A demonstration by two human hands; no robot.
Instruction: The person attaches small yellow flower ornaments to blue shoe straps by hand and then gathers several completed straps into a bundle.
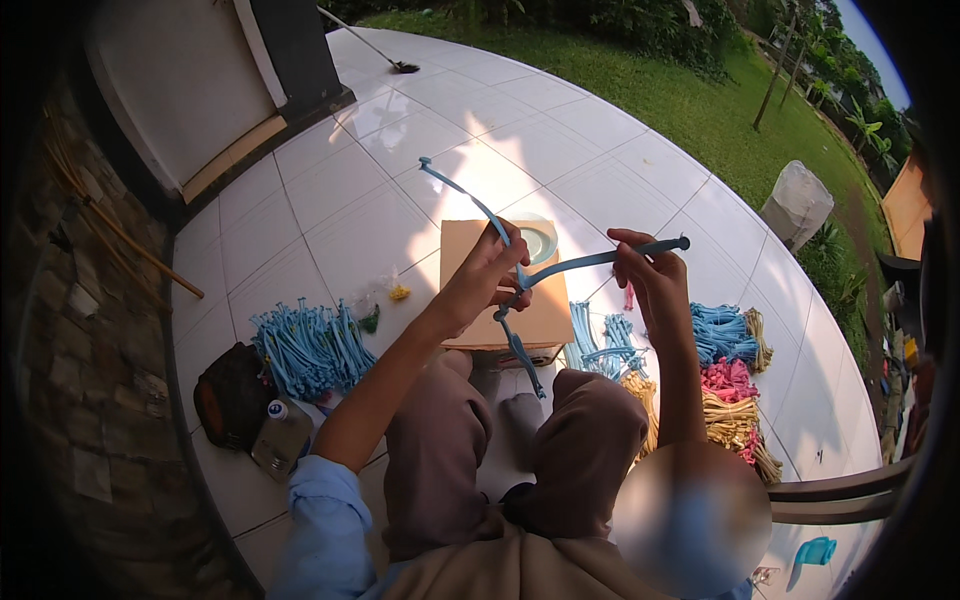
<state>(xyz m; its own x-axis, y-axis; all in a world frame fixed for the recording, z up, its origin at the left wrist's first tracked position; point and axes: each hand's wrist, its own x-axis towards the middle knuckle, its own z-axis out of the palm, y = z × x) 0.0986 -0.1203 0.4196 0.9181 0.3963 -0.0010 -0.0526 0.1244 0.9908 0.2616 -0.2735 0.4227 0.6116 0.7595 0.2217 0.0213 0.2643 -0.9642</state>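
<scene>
Above a cardboard box (465, 325), both hands work on knotted light-blue strips. My left hand (475, 285) pinches the blue strips (585, 263) near where they meet; one length sticks up to the far left and a knotted tail hangs down between my knees. My right hand (652, 275) has its fingers closed on the length that stretches right, close to its knobbed end. A round pale dish (537, 240) rests on the far right part of the box, partly behind the left hand. What material the strips are made of, I cannot tell.
A heap of blue strips (310, 345) lies left, beside a dark bag (232, 397) and a clear bottle (282, 440). Blue bundles (722, 332), pink bundles (728, 380) and tan bundles (735, 420) lie right. A broom (403, 67) and a white sack (798, 203) stand farther off.
</scene>
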